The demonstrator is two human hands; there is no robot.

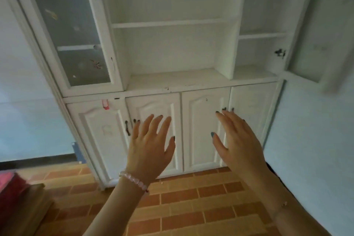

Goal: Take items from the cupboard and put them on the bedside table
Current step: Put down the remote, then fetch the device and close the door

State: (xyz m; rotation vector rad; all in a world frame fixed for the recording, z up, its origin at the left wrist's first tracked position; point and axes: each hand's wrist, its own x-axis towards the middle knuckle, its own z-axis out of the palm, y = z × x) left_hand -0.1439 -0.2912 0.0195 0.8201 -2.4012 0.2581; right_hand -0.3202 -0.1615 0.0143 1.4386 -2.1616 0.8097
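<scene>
brick-tile floor (191,207); red object (10,186) far left

The cupboard (172,79) is tall and white and fills the view from 10 to 2 o'clock. Its glass door (70,30) at 11 o'clock is closed. Open shelves (168,23) sit at 12 o'clock. The right door (306,48) at 2 o'clock stands swung open. Four panelled lower doors (199,120) at centre are closed, with dark handles (127,128).

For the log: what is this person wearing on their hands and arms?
No sleeves in view. The left hand has a pale pink beaded bracelet at the wrist; the right hand has a thin chain near its wrist. The nails carry dark teal polish.
</scene>
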